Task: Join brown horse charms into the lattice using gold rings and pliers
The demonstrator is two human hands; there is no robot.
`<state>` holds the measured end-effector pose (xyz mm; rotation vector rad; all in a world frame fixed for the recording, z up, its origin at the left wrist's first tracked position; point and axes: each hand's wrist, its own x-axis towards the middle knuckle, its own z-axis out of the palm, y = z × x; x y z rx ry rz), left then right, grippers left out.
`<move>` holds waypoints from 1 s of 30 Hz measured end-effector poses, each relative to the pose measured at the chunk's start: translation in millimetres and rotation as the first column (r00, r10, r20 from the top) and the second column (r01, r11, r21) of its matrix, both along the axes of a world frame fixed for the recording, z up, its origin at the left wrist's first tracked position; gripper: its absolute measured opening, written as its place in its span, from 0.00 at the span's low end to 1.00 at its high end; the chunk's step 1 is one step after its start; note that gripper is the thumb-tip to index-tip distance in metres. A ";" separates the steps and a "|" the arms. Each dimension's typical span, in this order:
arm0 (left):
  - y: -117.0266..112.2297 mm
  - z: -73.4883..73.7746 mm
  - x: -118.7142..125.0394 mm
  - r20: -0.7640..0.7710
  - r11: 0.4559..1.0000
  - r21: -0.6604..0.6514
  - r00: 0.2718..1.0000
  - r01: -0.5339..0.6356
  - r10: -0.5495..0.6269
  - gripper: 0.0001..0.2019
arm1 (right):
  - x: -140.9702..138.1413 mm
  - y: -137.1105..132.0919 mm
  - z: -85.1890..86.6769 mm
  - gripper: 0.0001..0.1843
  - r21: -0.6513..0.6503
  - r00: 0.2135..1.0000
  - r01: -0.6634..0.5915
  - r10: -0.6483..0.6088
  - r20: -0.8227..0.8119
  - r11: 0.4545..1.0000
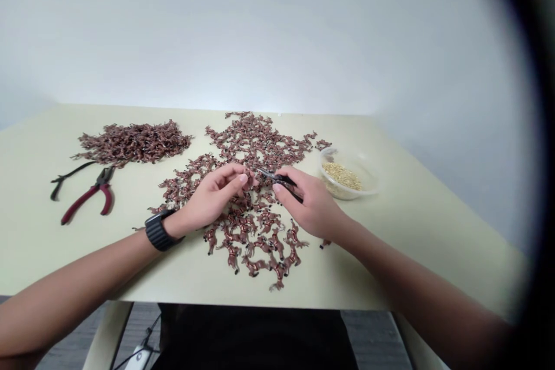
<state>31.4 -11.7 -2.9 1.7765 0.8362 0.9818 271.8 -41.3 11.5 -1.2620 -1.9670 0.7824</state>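
Left hand [214, 193], black smartwatch [158, 231] on its wrist, is curled with thumb and fingertips pinched together on what looks like one small brown horse-shaped plastic charm [250, 181]; most of it is hidden by my fingers. My right hand [310, 205] is clenched round thin black-handled needle-nose pliers [277, 178], whose tip points at that pinch. Both hands meet just left of the clear round plastic bowl [368, 185], which holds tiny gold metal rings [342, 175]. Left of the bowl, under and around my hands, a flat spread of the same brown charms [255, 144] covers the pale green tabletop [43, 243]. Far left of the bowl sits a tighter heap of brown charms [134, 141], with red-handled pliers [89, 196] and a black-handled tool [65, 176] lying near it, well apart from my hands.
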 end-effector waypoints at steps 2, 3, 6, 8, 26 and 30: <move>-2.5 1.6 2.2 0.089 0.982 -0.166 0.993 0.093 -0.079 0.13 | 1.4 2.2 -3.5 0.14 0.116 0.997 0.010 -0.019 0.075 0.993; -3.1 2.2 2.3 0.112 0.972 -0.204 0.989 0.117 -0.096 0.13 | 2.0 3.2 -4.8 0.14 0.148 0.995 0.002 -0.017 0.100 0.989; -3.5 2.8 1.2 0.129 0.965 -0.226 0.986 0.135 -0.107 0.12 | 2.6 4.2 -6.0 0.13 0.198 0.989 -0.054 0.025 0.147 0.979; -3.1 2.0 0.5 0.119 0.966 -0.226 0.988 0.125 -0.100 0.13 | 2.3 3.5 -5.3 0.13 0.202 0.986 -0.087 0.055 0.158 0.975; -3.8 3.6 0.2 0.090 0.969 -0.209 0.989 0.133 -0.116 0.12 | 3.7 3.3 1.2 0.12 0.163 0.982 -0.110 0.082 0.169 0.980; -4.2 4.8 0.7 0.097 0.967 -0.215 0.989 0.133 -0.114 0.12 | 4.7 3.2 1.5 0.12 0.169 0.984 -0.096 0.068 0.166 0.981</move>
